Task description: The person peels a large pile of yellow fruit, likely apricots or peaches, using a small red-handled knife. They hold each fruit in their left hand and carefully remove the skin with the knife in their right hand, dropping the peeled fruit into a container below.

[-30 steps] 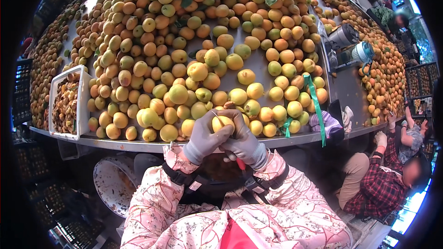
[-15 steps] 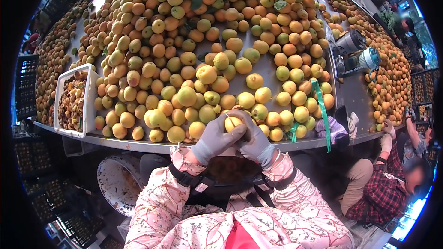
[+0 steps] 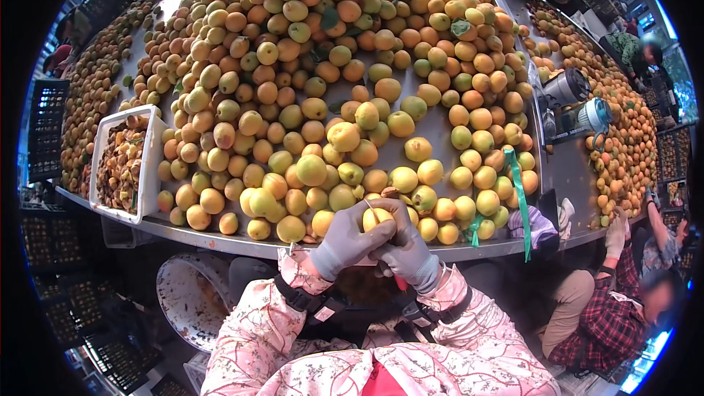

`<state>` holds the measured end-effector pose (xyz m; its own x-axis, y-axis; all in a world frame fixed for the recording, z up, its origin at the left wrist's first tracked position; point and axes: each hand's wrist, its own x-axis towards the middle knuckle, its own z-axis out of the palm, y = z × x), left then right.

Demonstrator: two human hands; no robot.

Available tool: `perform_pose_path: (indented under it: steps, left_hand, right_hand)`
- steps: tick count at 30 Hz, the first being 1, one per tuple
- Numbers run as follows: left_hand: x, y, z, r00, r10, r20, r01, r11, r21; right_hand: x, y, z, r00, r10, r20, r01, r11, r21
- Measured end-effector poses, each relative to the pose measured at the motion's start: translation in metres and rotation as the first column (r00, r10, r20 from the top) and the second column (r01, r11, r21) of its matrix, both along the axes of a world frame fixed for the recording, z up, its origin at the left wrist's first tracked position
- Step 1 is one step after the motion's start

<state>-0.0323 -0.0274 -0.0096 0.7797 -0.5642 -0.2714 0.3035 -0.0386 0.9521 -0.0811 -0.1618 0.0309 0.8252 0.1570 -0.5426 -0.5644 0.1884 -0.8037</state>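
My left hand [image 3: 343,243], in a grey glove, is closed around a yellow apricot [image 3: 375,220] at the table's near edge. My right hand [image 3: 412,249], gloved alike, curls against the same fruit from the right. A red end of a tool [image 3: 401,283] pokes out below my right palm; the rest is hidden in the fingers. Along the fruit a thin pale line shows, perhaps a blade's edge. Something small and brown [image 3: 390,192] sits at my right fingertips. Just beyond both hands lie loose apricots [image 3: 403,178], yellow, green and orange.
A white crate [image 3: 150,169] of brownish fruit pieces stands at the left. Green ribbon [image 3: 522,213] and a purple striped cloth [image 3: 539,229] hang at the right edge. A dirty white bucket [image 3: 192,297] is below. Clear jugs [image 3: 590,116] stand beyond the divider; a co-worker in plaid [image 3: 609,315] crouches right.
The view has shifted a little, so the table sits lower in the picture. Both hands still hold the apricot, and the tool's red end now shows beneath my right hand.
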Motion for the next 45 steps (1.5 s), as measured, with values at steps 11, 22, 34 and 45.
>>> perform_pose_path:
  steps: [11,22,34,45]
  left_hand:
    - [-0.004,0.001,-0.007,0.999,-0.022,-0.03,0.017,0.985,-0.171]
    - [0.004,0.003,-0.01,0.927,-0.114,-0.357,-0.068,0.886,-0.459]
    - [0.014,0.004,0.0,0.833,0.132,-0.537,-0.387,0.833,-0.396]
    - [0.02,0.008,0.004,0.788,0.126,-0.603,-0.476,0.746,-0.466]
  right_hand:
    - [-0.007,-0.017,-0.002,0.988,-0.053,-0.147,0.103,0.928,0.359]
    - [-0.005,-0.036,-0.011,0.979,-0.131,-0.159,0.201,0.775,0.599]
    - [-0.005,-0.035,0.0,0.993,-0.09,0.073,0.072,0.974,0.215]
    - [-0.054,-0.02,0.01,0.994,0.101,0.042,-0.106,0.983,0.15]
